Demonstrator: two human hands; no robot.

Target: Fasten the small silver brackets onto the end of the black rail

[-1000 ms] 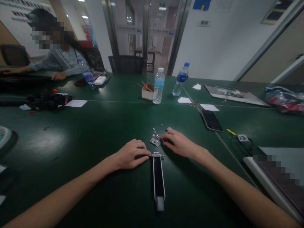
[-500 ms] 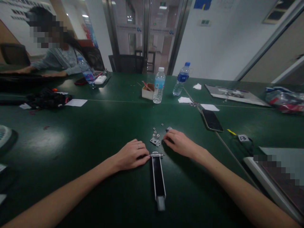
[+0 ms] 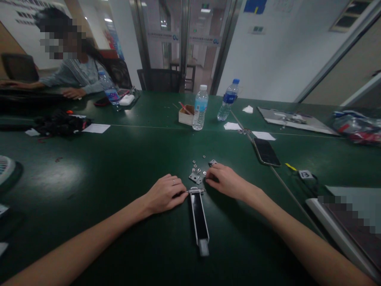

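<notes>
On the green table my left hand (image 3: 167,194) is closed, thumb and fingertips pinching the end of a thin metal bolt (image 3: 196,191). The bolt lies across the top of a long narrow metal frame (image 3: 199,214) with a dark middle and a pale, flat lower end. My right hand (image 3: 226,180) is closed with curled fingers beside a small washer or nut (image 3: 204,173); what its fingertips hold, if anything, is hidden. A small metal plate with holes (image 3: 195,178) lies between the hands, several nuts (image 3: 199,170) just beyond it. Another small bracket (image 3: 212,163) shows behind my right fingers.
Further back stand a water bottle (image 3: 200,108), a small wooden box (image 3: 186,116) and a second bottle (image 3: 228,100). At right lie a phone (image 3: 266,152) and a tape measure (image 3: 305,174). A person (image 3: 74,75) sits at the far left.
My right hand has shifted slightly, and a small ring-shaped piece now shows by its fingertips. The frame's lower end has swung a little upward and right. My left hand stays in place.
</notes>
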